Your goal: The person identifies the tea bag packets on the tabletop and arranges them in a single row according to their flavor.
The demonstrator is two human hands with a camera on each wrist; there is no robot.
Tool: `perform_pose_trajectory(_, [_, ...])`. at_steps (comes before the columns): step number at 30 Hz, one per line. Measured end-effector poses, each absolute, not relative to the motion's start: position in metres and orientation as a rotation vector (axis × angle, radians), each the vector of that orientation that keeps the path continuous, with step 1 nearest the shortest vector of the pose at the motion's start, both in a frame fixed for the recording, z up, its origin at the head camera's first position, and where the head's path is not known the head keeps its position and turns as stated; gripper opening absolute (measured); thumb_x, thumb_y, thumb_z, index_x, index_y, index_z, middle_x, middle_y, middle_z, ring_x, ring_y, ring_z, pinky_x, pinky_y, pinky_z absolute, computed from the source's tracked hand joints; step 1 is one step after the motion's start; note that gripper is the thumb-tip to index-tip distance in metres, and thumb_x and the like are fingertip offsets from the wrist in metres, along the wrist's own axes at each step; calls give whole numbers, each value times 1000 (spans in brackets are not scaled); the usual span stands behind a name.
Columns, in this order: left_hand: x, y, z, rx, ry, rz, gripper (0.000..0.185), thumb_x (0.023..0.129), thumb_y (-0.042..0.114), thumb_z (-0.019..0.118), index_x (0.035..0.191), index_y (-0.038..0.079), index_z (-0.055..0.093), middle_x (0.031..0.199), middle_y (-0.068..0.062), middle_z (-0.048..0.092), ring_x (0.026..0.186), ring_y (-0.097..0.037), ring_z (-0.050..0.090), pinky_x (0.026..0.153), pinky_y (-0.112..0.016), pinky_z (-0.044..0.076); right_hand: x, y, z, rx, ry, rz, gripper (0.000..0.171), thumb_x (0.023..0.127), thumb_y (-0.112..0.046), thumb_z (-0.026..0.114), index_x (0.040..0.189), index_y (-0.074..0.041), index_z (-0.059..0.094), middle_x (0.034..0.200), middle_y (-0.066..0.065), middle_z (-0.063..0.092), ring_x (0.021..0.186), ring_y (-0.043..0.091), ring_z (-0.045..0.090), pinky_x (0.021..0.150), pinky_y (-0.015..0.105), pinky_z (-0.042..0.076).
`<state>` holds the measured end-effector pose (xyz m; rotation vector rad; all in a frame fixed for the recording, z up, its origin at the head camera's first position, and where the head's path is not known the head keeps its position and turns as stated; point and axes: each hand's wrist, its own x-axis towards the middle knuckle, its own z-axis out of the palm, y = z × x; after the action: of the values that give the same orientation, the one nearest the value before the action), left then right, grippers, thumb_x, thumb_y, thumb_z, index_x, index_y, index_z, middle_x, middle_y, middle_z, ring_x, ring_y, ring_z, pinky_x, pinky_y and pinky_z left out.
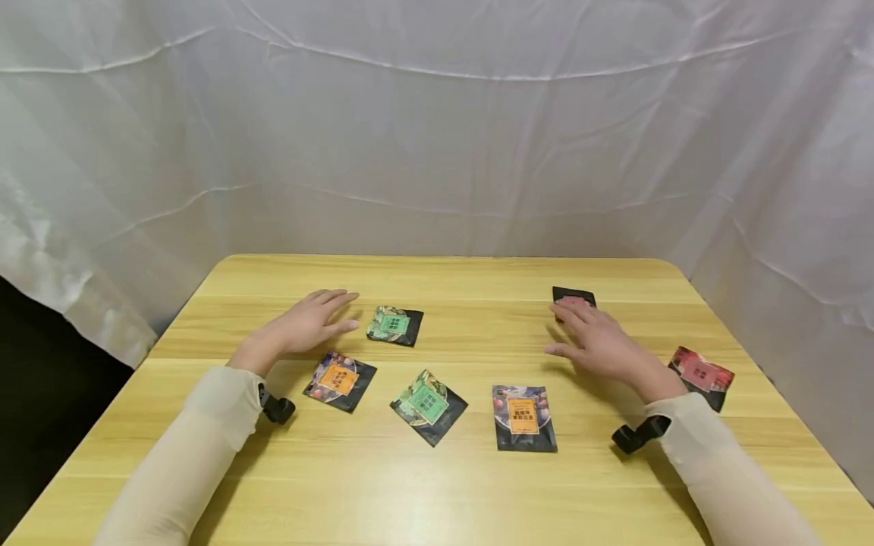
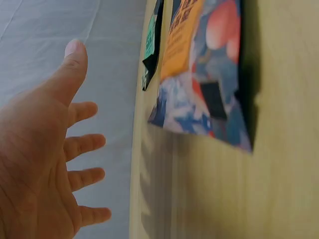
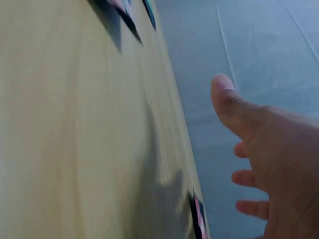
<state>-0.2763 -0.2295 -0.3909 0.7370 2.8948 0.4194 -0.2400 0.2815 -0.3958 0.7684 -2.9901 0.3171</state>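
Note:
My left hand [image 1: 303, 324] hovers over the table with fingers extended and nothing in it. Just right of its fingertips lies a green-labelled sachet [image 1: 394, 325]; nearer me is an orange-labelled sachet [image 1: 340, 381], which shows large in the left wrist view. My right hand [image 1: 601, 345] is also raised with fingers extended and holds nothing. Its fingertips partly cover a pink-labelled sachet [image 1: 573, 297] at the back in the head view. In the right wrist view that hand [image 3: 284, 159] stands apart from the tabletop.
Between the arms lie another green-labelled sachet [image 1: 429, 407] and another orange-labelled sachet [image 1: 523, 418]. A red-labelled sachet [image 1: 702, 377] lies by the right wrist, partly hidden by the forearm. White curtains [image 1: 437, 152] hang behind the wooden table [image 1: 410, 500].

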Motion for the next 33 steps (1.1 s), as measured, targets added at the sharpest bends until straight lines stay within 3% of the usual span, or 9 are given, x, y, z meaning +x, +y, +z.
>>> perform_pose_trajectory(4, [-278,-225,-391,761,2865,438,75,98,60,43,157,18,24,159,-16,23,144,-42,18,114,-62,14,-236,265,-394,864,-2959,410,80,94,-56,55,152,-5,33,153,21,34,140,42,28,113,60,18])
perform_pose_trajectory(11, [-284,-212,-387,840,2833,428,75,96,56,53,155,14,31,156,-18,28,142,-41,26,113,-59,21,-226,233,-389,1002,-2930,476,79,93,-61,52,151,-9,38,151,15,39,137,37,36,109,57,32])
perform_pose_trajectory(21, [-289,-197,-392,901,2824,365,74,95,55,56,153,15,35,154,-14,35,140,-38,31,114,-57,24,-215,196,-392,1281,-2911,501,79,91,-63,54,151,-14,39,151,8,40,138,30,37,110,51,34])
perform_pose_trajectory(33, [-299,-178,-395,1016,2759,257,65,96,53,54,149,17,44,152,-12,40,139,-37,34,114,-55,24,-203,202,-403,1552,-2908,559,87,80,-61,69,148,-13,44,151,4,41,138,26,37,111,48,35])
